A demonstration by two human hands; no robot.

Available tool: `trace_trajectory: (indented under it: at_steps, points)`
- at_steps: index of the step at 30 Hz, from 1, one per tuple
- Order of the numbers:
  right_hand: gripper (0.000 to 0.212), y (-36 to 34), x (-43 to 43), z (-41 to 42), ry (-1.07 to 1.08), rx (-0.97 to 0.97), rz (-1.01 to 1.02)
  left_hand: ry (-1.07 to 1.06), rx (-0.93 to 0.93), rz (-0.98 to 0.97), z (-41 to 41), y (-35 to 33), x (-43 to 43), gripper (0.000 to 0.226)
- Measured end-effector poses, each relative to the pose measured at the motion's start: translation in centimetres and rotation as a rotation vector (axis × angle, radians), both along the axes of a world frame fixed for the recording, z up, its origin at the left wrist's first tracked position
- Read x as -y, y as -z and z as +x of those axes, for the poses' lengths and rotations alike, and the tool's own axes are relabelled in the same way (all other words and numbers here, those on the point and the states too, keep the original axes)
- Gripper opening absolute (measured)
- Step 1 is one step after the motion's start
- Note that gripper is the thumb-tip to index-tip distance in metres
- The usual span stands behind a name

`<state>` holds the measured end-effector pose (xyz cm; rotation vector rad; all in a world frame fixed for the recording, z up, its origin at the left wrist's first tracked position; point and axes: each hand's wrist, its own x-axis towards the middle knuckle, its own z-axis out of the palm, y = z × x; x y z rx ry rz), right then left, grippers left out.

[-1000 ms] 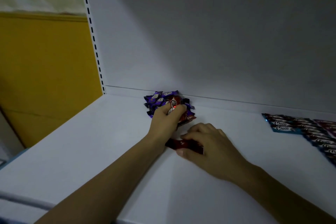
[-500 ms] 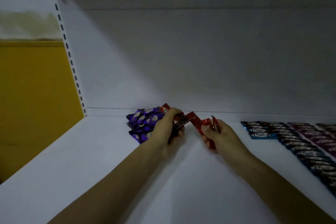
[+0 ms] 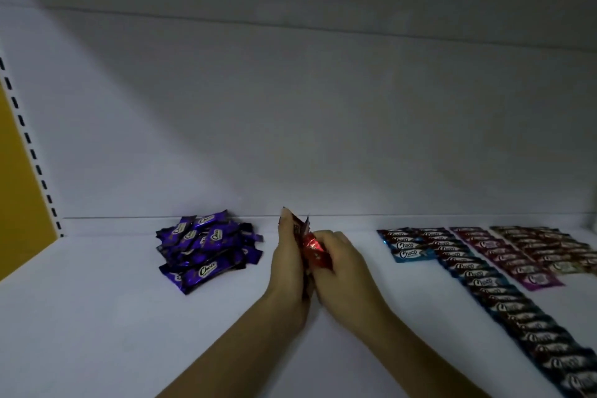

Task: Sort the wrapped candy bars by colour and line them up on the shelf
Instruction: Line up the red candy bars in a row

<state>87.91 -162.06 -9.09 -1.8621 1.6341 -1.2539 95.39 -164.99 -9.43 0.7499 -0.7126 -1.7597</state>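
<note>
The red candy bars are bundled on end near the middle of the back edge of the shelf, long axis roughly upright, between both hands. The left hand presses flat, fingers straight, against one face; the right hand curls round the other (probably several bars; dim light prevents a firm count). The laid-out rows lie toward the shelf's right end, nearer the right hand; the purple pile lies toward the left end.

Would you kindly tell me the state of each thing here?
purple bars: loose heap, unsorted.
red bars: bunched on edge between both hands.
left hand: straight fingers pressing red bars.
right hand: curled round red bars.
blue rows: laid flat, lined up.
magenta row: lined up.
far-right row: lined up.
</note>
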Motion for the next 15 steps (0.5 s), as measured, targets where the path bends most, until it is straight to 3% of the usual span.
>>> trace_trajectory:
  at_steps: [4,10,15]
  points:
    - [0.023,-0.3,0.2,-0.8,-0.077,0.240,0.123,-0.016,0.096,-0.130,0.1,-0.2,-0.4,0.057]
    - [0.022,-1.3,0.0,-1.6,-0.118,0.629,0.209,-0.164,0.148,-0.051,0.0,0.0,-0.6,0.013]
    - [0.021,-1.4,0.1,-2.1,-0.028,0.677,0.179,-0.221,0.113,-0.022,0.0,0.0,-0.9,0.015]
